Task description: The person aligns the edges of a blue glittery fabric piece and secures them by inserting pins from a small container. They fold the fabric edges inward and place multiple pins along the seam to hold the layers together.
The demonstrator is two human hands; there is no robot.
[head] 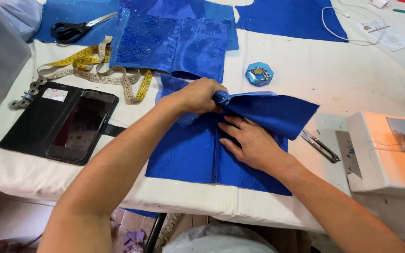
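Fingers (212, 96) pinching blue fabric (183, 154), seam running toward the person.

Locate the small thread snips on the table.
In the head view, the thread snips lie right of the blue fabric, between it and the white sewing machine.

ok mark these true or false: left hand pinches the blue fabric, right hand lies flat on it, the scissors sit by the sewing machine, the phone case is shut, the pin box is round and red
1. The left hand pinches a fold of the shiny blue fabric piece. True.
2. The right hand lies flat on that fabric. True.
3. The black-handled scissors sit beside the white sewing machine. False: they lie at the far left, near the yellow tape measure.
4. The black folding phone case is shut. False: it lies open.
5. The pin box is round and red. False: it is blue and octagonal.
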